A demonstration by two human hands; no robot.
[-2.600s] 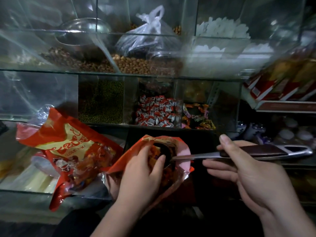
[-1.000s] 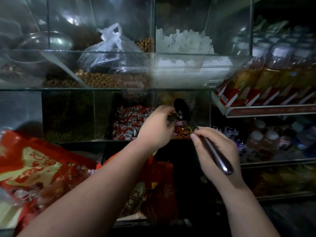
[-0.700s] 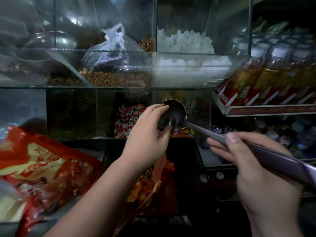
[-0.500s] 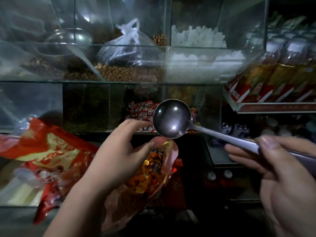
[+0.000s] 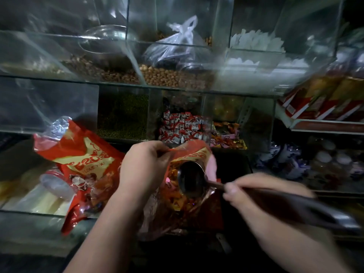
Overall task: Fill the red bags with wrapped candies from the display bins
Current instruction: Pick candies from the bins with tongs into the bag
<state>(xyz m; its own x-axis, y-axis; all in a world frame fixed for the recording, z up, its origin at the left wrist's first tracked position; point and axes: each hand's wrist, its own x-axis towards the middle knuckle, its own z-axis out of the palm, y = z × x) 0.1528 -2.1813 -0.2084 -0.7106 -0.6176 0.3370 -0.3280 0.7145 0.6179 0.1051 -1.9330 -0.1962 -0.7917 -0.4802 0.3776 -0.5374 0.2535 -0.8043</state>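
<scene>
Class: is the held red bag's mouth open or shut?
Open: the left hand holds the red bag by its rim; the ladle bowl sits inside.

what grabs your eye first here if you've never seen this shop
The open red bag at centre, its mouth gripped by the left hand while the right hand holds a metal ladle in it. A second red bag lies to its left; red-and-white candies fill the bin behind.
</scene>
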